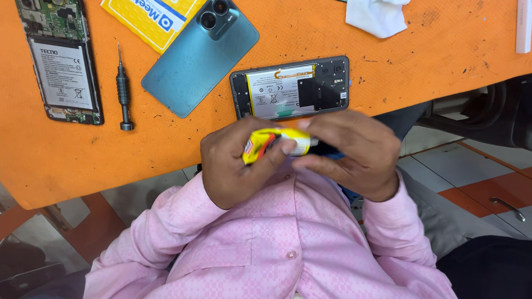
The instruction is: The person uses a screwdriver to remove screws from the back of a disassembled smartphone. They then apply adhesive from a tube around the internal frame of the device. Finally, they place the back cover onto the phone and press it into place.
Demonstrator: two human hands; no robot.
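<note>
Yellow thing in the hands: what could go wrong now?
The small yellow thing, pinched between the left hand and right hand, hangs past the table edge, so it might drop. The open phone lies near that edge; a hand could nudge it off.

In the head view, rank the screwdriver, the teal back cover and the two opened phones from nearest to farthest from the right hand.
1. Opened phone, centre, just beyond the right hand.
2. Teal back cover, left of it.
3. Screwdriver, further left.
4. Second opened phone, far left.
</note>
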